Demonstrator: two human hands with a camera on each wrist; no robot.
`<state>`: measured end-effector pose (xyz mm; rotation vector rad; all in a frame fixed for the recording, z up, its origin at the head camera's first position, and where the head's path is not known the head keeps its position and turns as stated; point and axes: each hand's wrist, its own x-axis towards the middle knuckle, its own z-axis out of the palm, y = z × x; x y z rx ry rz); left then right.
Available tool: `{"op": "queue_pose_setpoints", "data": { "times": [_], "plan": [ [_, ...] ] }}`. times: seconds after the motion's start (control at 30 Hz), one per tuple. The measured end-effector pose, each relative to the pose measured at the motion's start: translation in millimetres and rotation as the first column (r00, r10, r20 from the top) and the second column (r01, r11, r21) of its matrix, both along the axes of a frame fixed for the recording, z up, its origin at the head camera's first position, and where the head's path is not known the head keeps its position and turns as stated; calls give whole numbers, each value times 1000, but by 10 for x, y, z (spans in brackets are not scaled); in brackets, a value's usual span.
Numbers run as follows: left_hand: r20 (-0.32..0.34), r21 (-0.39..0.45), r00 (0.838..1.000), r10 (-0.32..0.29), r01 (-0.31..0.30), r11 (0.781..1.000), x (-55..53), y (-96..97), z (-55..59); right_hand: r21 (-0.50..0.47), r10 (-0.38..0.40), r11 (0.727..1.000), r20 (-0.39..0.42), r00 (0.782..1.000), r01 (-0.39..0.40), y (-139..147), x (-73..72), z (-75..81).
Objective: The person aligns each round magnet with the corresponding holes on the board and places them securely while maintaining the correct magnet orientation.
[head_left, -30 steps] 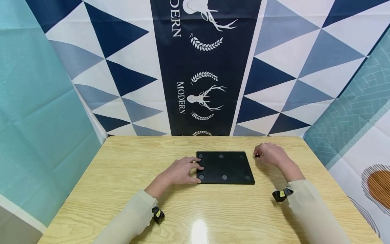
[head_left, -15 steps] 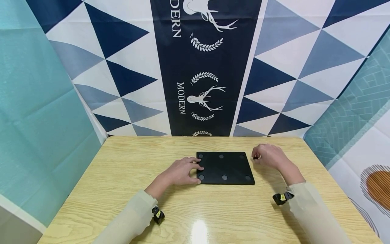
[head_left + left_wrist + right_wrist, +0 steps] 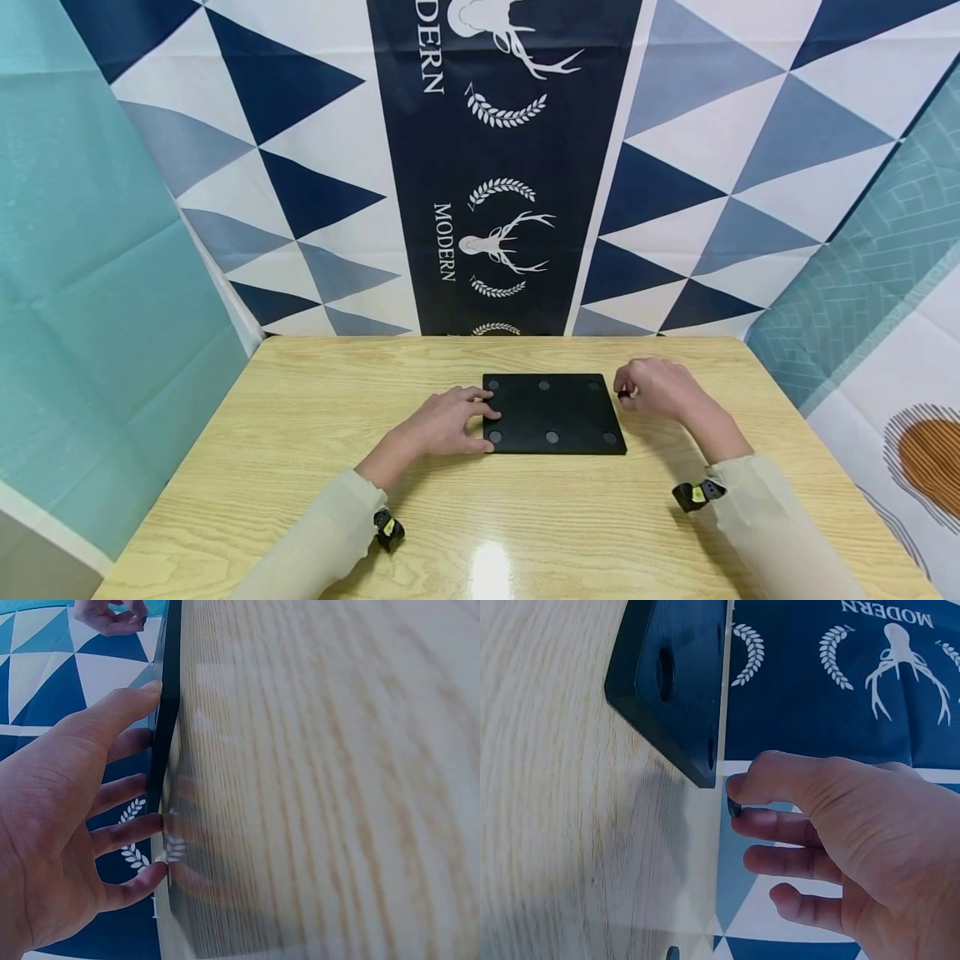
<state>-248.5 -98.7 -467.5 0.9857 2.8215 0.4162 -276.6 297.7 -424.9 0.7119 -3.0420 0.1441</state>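
Note:
A flat black rectangular board (image 3: 551, 412) lies on the table, with several round recesses along its far and near edges. Spread fingers of my left hand (image 3: 450, 422) rest on the board's left edge; the left wrist view shows the thumb and fingertips touching its side. Off the board's right edge, my right hand (image 3: 662, 388) pinches a small black disc (image 3: 734, 807) between thumb and index finger. In the right wrist view, the disc is held on edge near the board's corner, apart from it, and the other fingers are loosely bent.
The board sits towards the far side of the wood-grain table (image 3: 360, 517). A second small dark disc (image 3: 673, 952) shows at the bottom of the right wrist view. Patterned cloth (image 3: 495, 167) hangs behind the table's far edge.
My right hand has moved left and slightly nearer, bringing the pinched disc closer to the board's right edge. The left hand and the board have stayed in place.

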Motion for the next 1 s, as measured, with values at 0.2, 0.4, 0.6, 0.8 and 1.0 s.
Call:
{"op": "queue_pose_setpoints", "data": {
  "times": [0.2,0.4,0.6,0.8,1.0],
  "plan": [
    [6,5,1000,3,-3,1000,4,-4,-3,7,5,1000,5,1000,-5,-59,71,16],
    [4,8,1000,0,0,1000,-2,-7,-12,-1,19,1000,-6,1000,-19,-82,124,7],
    [0,4,1000,-4,4,1000,-7,-7,-12,4,31,1000,6,1000,-31,-84,164,-4],
    [4,1,1000,-4,4,1000,-9,-12,-11,23,50,998,20,999,-50,-121,217,9],
    [3,1,1000,-2,2,1000,-15,-17,-18,40,64,997,32,997,-65,-172,267,24]
  ]
}}
